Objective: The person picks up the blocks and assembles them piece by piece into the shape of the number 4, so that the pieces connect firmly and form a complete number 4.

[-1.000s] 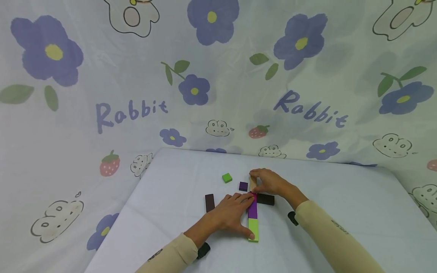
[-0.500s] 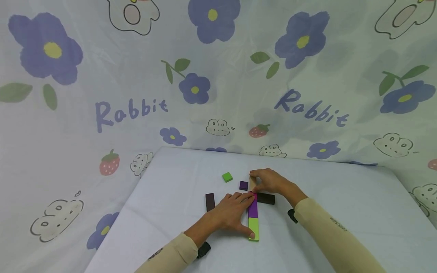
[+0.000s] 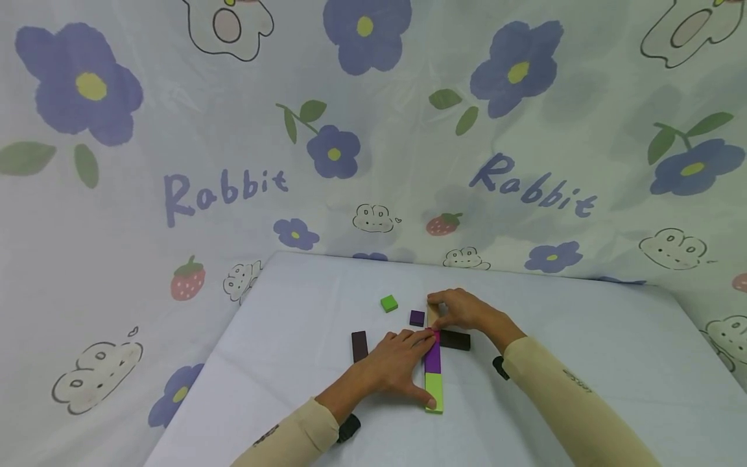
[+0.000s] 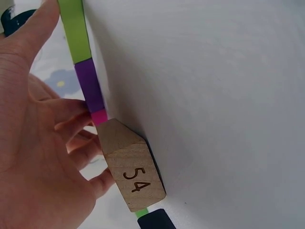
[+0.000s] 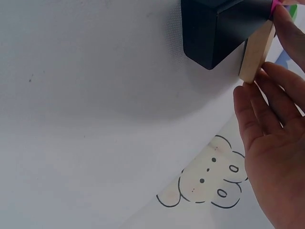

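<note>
A straight row on the white table joins a lime green block [image 3: 434, 392], a purple block [image 3: 432, 359], a small magenta piece [image 3: 434, 332] and a pale wooden block [image 3: 432, 315]. My left hand [image 3: 398, 364] lies along the row from the left. Its thumb touches the lime block's near end, and its outstretched fingertips rest by the purple and magenta pieces. My right hand [image 3: 465, 310] pinches the wooden block lengthwise, thumb at the near end and fingers at the far end. The right wrist view shows those fingertips at the wooden block's end [image 5: 257, 55].
A dark block [image 3: 455, 340] lies right of the row, another dark block [image 3: 359, 346] left of my hand. Beyond are a dark purple cube [image 3: 417, 318] and a green square block [image 3: 389, 303]. A wooden face marked 54 [image 4: 136, 171] hides part of the row's surroundings in the left wrist view.
</note>
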The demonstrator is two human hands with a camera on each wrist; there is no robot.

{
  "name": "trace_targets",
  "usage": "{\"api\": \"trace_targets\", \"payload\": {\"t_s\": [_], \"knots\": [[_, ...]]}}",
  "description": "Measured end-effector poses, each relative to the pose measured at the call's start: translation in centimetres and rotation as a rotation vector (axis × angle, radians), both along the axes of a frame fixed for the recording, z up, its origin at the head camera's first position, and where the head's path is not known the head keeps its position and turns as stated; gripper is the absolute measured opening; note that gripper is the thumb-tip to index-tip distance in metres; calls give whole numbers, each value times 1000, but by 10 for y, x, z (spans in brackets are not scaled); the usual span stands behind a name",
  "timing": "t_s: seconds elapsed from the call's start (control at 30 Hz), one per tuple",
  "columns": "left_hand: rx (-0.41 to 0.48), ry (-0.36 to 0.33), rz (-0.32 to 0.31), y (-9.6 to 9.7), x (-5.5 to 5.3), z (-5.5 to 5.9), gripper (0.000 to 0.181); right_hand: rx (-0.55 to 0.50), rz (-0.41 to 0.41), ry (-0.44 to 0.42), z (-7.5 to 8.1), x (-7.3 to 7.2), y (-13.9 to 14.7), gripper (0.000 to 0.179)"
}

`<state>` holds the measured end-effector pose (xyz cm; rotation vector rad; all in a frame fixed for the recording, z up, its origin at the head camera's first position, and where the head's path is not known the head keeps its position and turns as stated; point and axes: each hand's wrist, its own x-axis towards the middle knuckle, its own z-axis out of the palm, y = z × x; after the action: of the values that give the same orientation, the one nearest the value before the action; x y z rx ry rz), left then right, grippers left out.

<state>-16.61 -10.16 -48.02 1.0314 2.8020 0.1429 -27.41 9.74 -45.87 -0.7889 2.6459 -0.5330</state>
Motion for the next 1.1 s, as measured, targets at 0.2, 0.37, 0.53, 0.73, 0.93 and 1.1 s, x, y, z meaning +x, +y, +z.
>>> {"api": "trace_targets", "payload": {"t_s": [0.2,0.37,0.53,0.73,0.93,1.1], "knots": [[0,-6,5,0,0,-1,115,-6,9,2,-2,-1,1,65],[5,-4,4,0,-1,-3,115,-10,10,-2,-1,-1,2,63],[6,-1,4,0,-1,-3,116,-18,7,-7,0,0,2,63],[6,-11,8,-1,-1,-3,116,-23,2,-11,-3,0,3,64],[6,-26,5,0,-1,-3,115,-53,-1,-9,-5,0,3,67],[7,-27,6,0,-1,-2,114,-83,-4,-2,-3,1,3,71]]}}
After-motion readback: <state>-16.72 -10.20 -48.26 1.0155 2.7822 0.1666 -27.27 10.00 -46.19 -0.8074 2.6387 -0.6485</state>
